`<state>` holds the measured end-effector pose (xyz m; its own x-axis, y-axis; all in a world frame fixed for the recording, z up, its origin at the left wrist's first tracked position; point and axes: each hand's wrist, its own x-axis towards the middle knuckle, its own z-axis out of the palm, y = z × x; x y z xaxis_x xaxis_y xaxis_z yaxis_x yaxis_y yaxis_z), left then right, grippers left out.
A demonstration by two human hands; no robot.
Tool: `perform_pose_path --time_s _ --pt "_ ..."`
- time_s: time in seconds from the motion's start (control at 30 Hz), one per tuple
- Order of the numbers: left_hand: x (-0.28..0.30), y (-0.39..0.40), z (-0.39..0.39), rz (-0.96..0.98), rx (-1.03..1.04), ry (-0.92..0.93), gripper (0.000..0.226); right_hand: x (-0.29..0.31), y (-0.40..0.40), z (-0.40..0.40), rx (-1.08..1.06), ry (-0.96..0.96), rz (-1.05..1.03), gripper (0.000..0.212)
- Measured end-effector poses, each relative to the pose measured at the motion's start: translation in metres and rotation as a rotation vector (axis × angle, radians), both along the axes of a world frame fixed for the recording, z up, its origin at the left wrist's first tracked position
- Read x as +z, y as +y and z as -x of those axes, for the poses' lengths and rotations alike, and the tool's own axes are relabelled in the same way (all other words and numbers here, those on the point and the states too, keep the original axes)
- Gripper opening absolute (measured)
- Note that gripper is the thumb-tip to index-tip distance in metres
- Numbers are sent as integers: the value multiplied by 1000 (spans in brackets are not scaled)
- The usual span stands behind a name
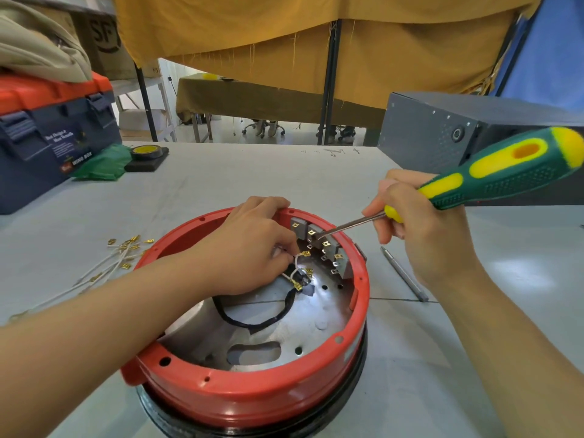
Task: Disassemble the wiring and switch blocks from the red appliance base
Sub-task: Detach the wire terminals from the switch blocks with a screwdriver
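The right hand is wrapped around a green and yellow screwdriver, its tip set against the middle one of the grey switch blocks lined along the far inner wall of the red appliance base. Just to its left, the left hand reaches inside the base, fingers pinching a white wire with brass terminals, beside a black cable that loops over the metal floor. The step in hand looks like prying a block or its terminal loose while the wiring is kept clear; next I'd expect careful levering at the block so nothing snaps. Inside the base remain the blocks, the few wires and the cable. Left of the left hand, loose wires with brass ends lie on the desk; below the right hand lies a slim grey tool.
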<state>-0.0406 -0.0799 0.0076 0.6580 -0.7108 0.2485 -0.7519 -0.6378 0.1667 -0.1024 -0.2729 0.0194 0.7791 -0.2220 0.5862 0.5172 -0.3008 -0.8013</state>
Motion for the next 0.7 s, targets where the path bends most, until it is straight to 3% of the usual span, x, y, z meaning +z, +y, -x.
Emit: perform_pose_path --time_s 0.23,0.4,0.7 --pt "3 3 0 -1 -26 22 20 1 -3 1 2 -85 -52 35" --pt "14 4 -1 122 16 102 19 -1 -4 1 -18 -78 -61 32" --pt "11 10 0 -198 176 -53 57 0 -3 3 -6 -26 -50 30"
